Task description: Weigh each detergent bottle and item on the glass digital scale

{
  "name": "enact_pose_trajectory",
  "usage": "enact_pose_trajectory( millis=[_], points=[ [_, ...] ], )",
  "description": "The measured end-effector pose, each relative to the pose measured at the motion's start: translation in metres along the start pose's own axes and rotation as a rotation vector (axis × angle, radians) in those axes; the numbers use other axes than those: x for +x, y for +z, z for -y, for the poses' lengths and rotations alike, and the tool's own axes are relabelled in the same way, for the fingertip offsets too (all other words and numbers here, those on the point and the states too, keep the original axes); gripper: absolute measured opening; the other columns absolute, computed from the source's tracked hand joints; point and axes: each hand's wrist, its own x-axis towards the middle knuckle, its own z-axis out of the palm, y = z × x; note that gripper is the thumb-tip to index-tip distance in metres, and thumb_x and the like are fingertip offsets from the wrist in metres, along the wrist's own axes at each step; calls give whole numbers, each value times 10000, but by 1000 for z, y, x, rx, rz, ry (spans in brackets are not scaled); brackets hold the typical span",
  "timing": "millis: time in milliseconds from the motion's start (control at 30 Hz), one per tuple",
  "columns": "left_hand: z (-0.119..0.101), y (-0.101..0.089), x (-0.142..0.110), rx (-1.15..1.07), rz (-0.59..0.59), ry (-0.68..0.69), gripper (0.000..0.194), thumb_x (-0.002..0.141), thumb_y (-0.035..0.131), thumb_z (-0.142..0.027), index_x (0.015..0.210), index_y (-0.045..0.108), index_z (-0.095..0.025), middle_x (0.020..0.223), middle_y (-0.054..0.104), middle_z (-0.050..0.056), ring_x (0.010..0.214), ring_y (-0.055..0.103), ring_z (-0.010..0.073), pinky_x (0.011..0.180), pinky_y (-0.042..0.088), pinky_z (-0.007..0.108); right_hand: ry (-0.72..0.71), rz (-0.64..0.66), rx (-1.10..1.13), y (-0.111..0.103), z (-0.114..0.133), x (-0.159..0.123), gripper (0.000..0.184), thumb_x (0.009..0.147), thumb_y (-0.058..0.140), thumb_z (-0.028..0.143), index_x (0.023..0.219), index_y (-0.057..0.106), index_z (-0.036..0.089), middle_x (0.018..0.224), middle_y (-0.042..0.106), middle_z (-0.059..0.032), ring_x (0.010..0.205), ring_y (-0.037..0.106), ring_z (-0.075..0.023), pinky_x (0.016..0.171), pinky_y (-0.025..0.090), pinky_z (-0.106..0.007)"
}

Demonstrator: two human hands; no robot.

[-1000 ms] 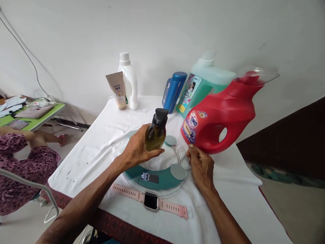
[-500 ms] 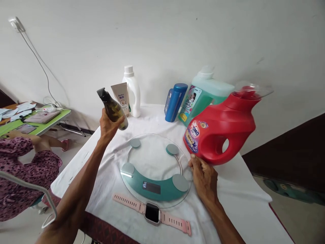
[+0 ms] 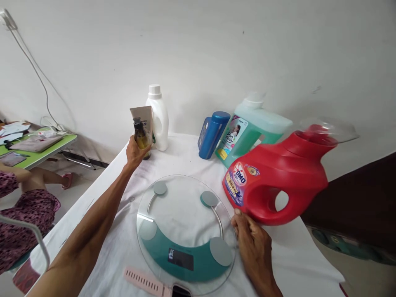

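Left hand, fingers clenched round the dark pump bottle, has carried it off the glass scale and now holds it upright at the table's far left, just in front of the tube. Scale platform now bare. Right hand rests at the scale's right rim, fingers loosely curled, grasping nothing, beside 1 red jug.

We are reading "OMO" on the red detergent jug; the green bottle's label is showing "Pao dudu", uncertainly.
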Motion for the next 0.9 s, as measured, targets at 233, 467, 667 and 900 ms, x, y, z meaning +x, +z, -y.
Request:
enact_pose_trajectory(
  millis=[233, 467, 667, 900],
  points=[
    [-7, 27, 17, 48, 9, 25, 582, 783, 833, -357, 1269, 531, -250, 1316, 695, 98, 1209, 678, 320, 993, 552, 432, 28, -1, -18, -1, -4, 3, 681, 887, 448, 876, 672, 569, 241, 654, 622, -48, 614, 565, -209, 609, 468, -326],
    [-9, 36, 22, 24, 13, 4, 650, 787, 843, -354, 1334, 508, -251, 1390, 637, 131, 1306, 622, 353, 1082, 525, 496, -13, 3, -21, -2, 0, 1, 683, 907, 433, 867, 669, 571, 241, 654, 648, -55, 609, 577, -212, 611, 470, -320],
    [-2, 20, 15, -111, 18, 75, 591, 922, 719, -559, 1364, 547, -205, 1385, 598, 172, 1237, 651, 304, 1099, 526, 456, -53, 3, 2, -2, 1, 0, 680, 912, 447, 863, 674, 568, 238, 655, 645, -51, 610, 562, -207, 627, 466, -322],
    [17, 24, 47, -219, -111, -79, 825, 1023, 391, -743, 1519, 476, -89, 1593, 462, 323, 1544, 417, 414, 1258, 370, 623, -66, -5, 22, -1, 5, -1, 665, 926, 453, 845, 665, 543, 240, 612, 588, -27, 570, 494, -191, 588, 423, -321]
  ],
)
